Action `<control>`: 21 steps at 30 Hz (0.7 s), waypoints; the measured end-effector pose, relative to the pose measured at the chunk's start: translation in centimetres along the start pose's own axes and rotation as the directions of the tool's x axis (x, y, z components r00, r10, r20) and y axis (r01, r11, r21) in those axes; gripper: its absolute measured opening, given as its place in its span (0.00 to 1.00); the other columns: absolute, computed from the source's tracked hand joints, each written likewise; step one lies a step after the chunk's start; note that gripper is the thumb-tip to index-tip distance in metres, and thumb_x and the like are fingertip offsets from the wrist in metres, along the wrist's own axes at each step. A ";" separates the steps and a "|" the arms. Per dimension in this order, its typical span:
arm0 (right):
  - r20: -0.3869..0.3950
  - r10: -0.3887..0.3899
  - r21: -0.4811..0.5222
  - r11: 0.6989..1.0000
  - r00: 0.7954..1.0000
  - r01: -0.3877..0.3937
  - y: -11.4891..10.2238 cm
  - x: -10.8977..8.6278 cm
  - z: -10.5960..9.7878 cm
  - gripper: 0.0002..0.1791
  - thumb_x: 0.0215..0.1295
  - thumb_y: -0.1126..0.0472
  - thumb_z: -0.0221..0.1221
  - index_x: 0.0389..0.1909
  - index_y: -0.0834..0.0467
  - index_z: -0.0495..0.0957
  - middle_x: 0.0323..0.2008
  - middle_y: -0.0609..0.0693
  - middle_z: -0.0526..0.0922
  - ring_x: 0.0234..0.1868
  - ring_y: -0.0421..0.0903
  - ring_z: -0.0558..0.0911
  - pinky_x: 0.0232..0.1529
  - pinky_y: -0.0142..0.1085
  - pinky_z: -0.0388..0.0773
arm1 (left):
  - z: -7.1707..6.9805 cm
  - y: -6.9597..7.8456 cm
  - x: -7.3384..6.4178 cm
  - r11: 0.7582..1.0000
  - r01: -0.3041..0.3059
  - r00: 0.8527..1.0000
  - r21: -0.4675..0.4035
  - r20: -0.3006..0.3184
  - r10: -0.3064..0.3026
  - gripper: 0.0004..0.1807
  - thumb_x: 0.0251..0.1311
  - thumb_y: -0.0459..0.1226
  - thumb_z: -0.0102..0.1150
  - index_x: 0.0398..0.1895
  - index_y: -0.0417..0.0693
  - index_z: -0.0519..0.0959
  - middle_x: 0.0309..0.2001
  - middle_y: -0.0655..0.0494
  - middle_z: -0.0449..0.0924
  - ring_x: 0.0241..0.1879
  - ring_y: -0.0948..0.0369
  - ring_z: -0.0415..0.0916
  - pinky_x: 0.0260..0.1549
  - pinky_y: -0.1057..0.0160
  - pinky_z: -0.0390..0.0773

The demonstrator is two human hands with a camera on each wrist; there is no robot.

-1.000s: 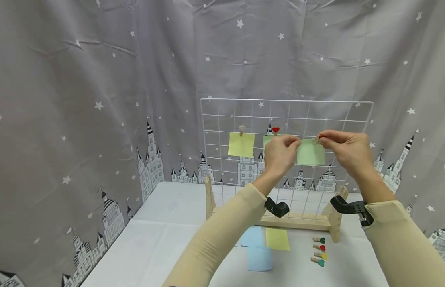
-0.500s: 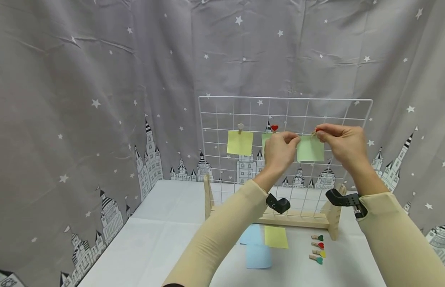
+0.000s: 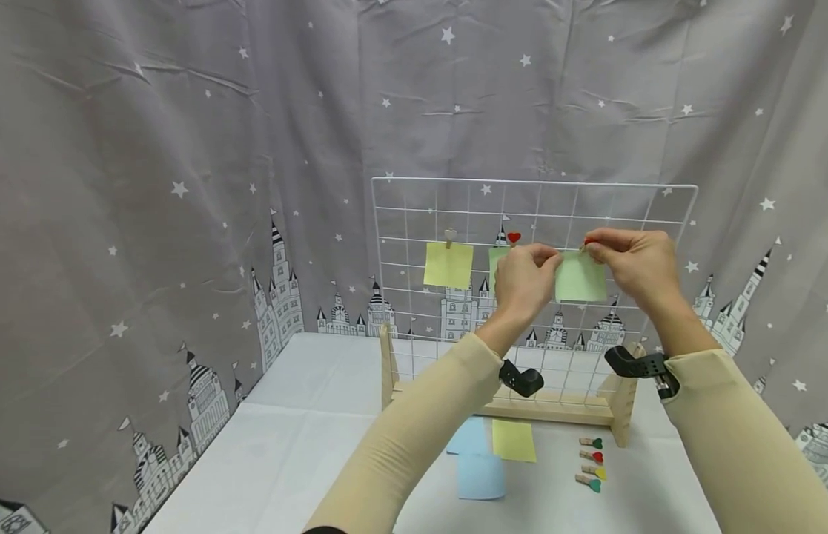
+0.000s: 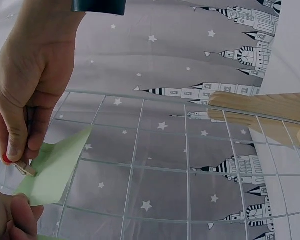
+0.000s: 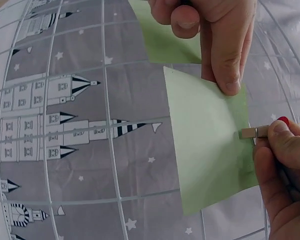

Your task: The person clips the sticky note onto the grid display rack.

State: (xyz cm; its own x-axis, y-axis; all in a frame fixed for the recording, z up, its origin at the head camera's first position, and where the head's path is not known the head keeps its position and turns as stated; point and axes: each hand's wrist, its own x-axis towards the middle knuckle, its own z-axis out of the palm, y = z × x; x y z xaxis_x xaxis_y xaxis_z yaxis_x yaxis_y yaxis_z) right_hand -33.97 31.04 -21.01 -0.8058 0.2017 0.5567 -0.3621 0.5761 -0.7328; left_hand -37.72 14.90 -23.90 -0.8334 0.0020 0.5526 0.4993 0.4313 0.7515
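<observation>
A light green sticky note (image 3: 580,278) is held up against the white wire grid (image 3: 454,179). My left hand (image 3: 523,282) pinches its upper left corner between thumb and fingers. At the top edge my right hand (image 3: 637,265) grips a small wooden clothespin (image 5: 255,132) with a red heart. In the right wrist view the clothespin's tip is on the note's edge; whether it also bites the wire is hard to tell. Left of this, another green note (image 3: 497,261) hangs from a red-heart clothespin (image 3: 514,238), partly behind my left hand. A yellow note (image 3: 448,265) hangs from a white-heart clothespin (image 3: 450,236).
The grid stands in a wooden base (image 3: 554,408) on a white table (image 3: 307,415). In front lie blue notes (image 3: 481,476), a yellow note (image 3: 514,440) and a column of heart clothespins (image 3: 592,457). A grey curtain (image 3: 187,148) hangs behind.
My right hand has shifted slightly up and left with the clothespin, relative to the note's top edge. My left hand stays at the note's corner. The head view has tilted a little.
</observation>
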 end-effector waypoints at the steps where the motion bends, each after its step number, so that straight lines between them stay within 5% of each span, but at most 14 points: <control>1: -0.001 -0.005 -0.014 1.000 1.000 0.005 0.0 0.0 0.0 0.10 0.67 0.57 0.69 0.47 0.52 0.90 0.28 0.16 0.83 0.37 0.20 0.81 0.39 0.18 0.79 | 0.0 0.0 0.0 1.000 -0.005 1.000 0.002 -0.003 0.005 0.05 0.64 0.46 0.69 0.39 0.62 0.91 0.34 0.68 0.90 0.27 0.72 0.80 0.25 0.72 0.71; 5: -0.004 -0.026 -0.088 0.996 1.000 0.025 -0.2 0.0 0.2 0.14 0.67 0.55 0.69 0.50 0.56 0.89 0.30 0.19 0.85 0.37 0.19 0.79 0.38 0.17 0.77 | 0.1 -0.1 0.0 1.000 -0.012 1.000 0.012 -0.015 0.012 0.05 0.64 0.47 0.69 0.38 0.62 0.91 0.34 0.68 0.90 0.26 0.73 0.79 0.25 0.73 0.71; 11: 0.023 -0.042 -0.197 0.979 0.999 0.046 -1.0 -0.2 0.3 0.16 0.71 0.54 0.65 0.53 0.58 0.87 0.51 0.58 0.88 0.32 0.22 0.79 0.33 0.21 0.76 | 0.0 0.1 0.0 1.000 -0.006 1.000 0.012 -0.020 0.006 0.04 0.64 0.47 0.69 0.38 0.63 0.90 0.33 0.69 0.90 0.27 0.73 0.79 0.26 0.73 0.71; 21: 0.057 -0.055 -0.233 0.970 0.997 0.067 -1.4 -0.2 0.4 0.15 0.73 0.58 0.63 0.56 0.58 0.85 0.53 0.61 0.87 0.34 0.25 0.78 0.32 0.21 0.76 | -0.2 -0.2 -0.2 0.999 -0.045 0.999 0.009 -0.015 0.045 0.05 0.64 0.46 0.69 0.39 0.61 0.91 0.35 0.66 0.91 0.27 0.72 0.80 0.25 0.74 0.72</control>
State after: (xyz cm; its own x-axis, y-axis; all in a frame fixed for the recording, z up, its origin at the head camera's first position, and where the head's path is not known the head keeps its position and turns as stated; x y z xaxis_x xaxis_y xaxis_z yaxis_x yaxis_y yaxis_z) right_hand -33.54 29.86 -20.30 -0.8102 0.1244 0.5727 -0.2957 0.7570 -0.5827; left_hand -37.60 14.66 -24.16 -0.8065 0.0074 0.5912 0.5338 0.4390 0.7227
